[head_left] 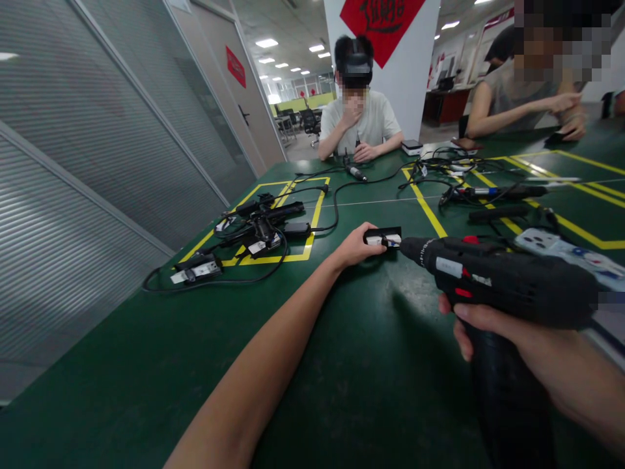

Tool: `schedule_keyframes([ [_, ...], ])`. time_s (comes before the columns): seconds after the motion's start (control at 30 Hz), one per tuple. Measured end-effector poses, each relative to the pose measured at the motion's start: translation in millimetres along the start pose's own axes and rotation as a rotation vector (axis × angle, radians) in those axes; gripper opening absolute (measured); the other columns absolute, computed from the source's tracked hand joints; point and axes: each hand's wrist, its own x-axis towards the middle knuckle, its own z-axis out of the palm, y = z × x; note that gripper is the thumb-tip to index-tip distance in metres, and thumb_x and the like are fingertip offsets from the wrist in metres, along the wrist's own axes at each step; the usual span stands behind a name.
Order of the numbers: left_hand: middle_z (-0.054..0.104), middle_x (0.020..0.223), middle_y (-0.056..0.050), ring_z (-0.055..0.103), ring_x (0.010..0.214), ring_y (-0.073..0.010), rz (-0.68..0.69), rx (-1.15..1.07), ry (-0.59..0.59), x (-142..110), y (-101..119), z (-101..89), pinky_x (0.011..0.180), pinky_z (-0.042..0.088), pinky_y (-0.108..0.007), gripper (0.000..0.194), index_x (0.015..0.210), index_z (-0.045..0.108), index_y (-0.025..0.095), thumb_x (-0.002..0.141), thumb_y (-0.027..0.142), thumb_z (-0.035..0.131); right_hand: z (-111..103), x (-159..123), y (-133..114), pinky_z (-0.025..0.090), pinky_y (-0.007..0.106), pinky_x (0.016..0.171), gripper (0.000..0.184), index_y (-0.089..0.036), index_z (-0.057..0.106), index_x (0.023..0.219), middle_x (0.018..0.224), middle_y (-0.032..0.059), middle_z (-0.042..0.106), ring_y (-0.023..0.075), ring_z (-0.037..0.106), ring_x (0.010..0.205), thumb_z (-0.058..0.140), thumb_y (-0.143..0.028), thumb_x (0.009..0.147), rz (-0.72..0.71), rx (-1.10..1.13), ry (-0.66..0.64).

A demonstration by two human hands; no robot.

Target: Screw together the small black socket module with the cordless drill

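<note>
My right hand (488, 326) is wrapped round the grip of a black power drill (508, 280) with red buttons. The drill's chuck points left, and its bit meets or nearly meets the right end of a small black box-like part with a white label (378, 240). That part rests on the green table, with my left hand (358, 247) closed on its left side. Fingers of the left hand cover some of the part. Whether the bit touches a screw on it cannot be made out.
A heap of black devices and cables (263, 225) lies on the left, inside yellow tape lines. More cables (449, 163) and a black pen-shaped tool (498, 192) lie at the right. One person in a headset (356, 111) sits opposite; another person (527, 98) sits at the far right.
</note>
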Motion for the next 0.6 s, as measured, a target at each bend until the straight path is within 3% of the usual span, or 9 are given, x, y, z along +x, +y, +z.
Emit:
schedule_keyframes([
  [0.07, 0.059, 0.088, -0.001, 0.055, 0.077, -0.0129, 0.003, -0.008, 0.004, 0, -2, 0.6, 0.070, 0.044, -0.025, 0.045, 0.105, 0.053, 0.016, 0.067, 0.034, 0.071, -7, 1, 9, 0.051, 0.029, 0.042, 0.040, -0.031, 0.059, 0.107, 0.073, -0.0046, 0.070, 0.0146, 0.059, 0.040, 0.071, -0.036, 0.069, 0.008, -0.002, -0.059],
  [0.13, 0.059, 0.088, -0.001, 0.054, 0.076, -0.0127, 0.007, -0.013, 0.014, 1, -3, 1.3, 0.070, 0.044, -0.025, 0.046, 0.105, 0.054, 0.016, 0.067, 0.034, 0.071, -14, 1, 16, 0.053, 0.029, 0.052, 0.019, -0.029, 0.066, 0.087, 0.066, -0.0045, 0.068, 0.0159, 0.062, 0.048, 0.068, -0.042, 0.073, -0.028, -0.105, -0.111],
  [0.17, 0.059, 0.089, -0.001, 0.055, 0.077, -0.0127, 0.008, -0.014, 0.018, 1, -3, 1.6, 0.070, 0.044, -0.025, 0.046, 0.106, 0.054, 0.016, 0.068, 0.035, 0.071, -18, 1, 19, 0.054, 0.029, 0.058, 0.017, -0.029, 0.067, 0.076, 0.064, -0.0037, 0.068, 0.0172, 0.065, 0.055, 0.065, -0.045, 0.076, -0.060, -0.182, -0.119],
  [0.27, 0.060, 0.089, -0.001, 0.055, 0.077, -0.0130, 0.009, -0.014, 0.024, 1, -3, 2.3, 0.071, 0.044, -0.025, 0.045, 0.106, 0.054, 0.016, 0.069, 0.036, 0.070, -23, -2, 22, 0.055, 0.029, 0.068, 0.034, -0.029, 0.065, 0.054, 0.062, -0.0022, 0.068, 0.0190, 0.066, 0.065, 0.060, -0.054, 0.077, -0.115, -0.355, -0.091],
  [0.37, 0.060, 0.089, -0.001, 0.055, 0.077, -0.0129, 0.009, -0.026, 0.023, 1, -3, 2.4, 0.071, 0.045, -0.025, 0.043, 0.106, 0.055, 0.016, 0.070, 0.036, 0.069, -23, -4, 20, 0.056, 0.029, 0.063, 0.036, -0.030, 0.064, 0.052, 0.056, -0.0032, 0.066, 0.0173, 0.061, 0.053, 0.059, -0.057, 0.076, -0.123, -0.408, -0.075],
  [0.6, 0.059, 0.088, -0.001, 0.054, 0.075, -0.0114, -0.001, -0.054, 0.011, 0, -1, 2.2, 0.071, 0.044, -0.024, 0.044, 0.105, 0.054, 0.016, 0.070, 0.036, 0.069, -21, -2, 16, 0.055, 0.029, 0.061, 0.029, -0.031, 0.065, 0.059, 0.054, -0.0039, 0.066, 0.0177, 0.062, 0.051, 0.058, -0.053, 0.077, -0.180, -0.413, -0.062],
])
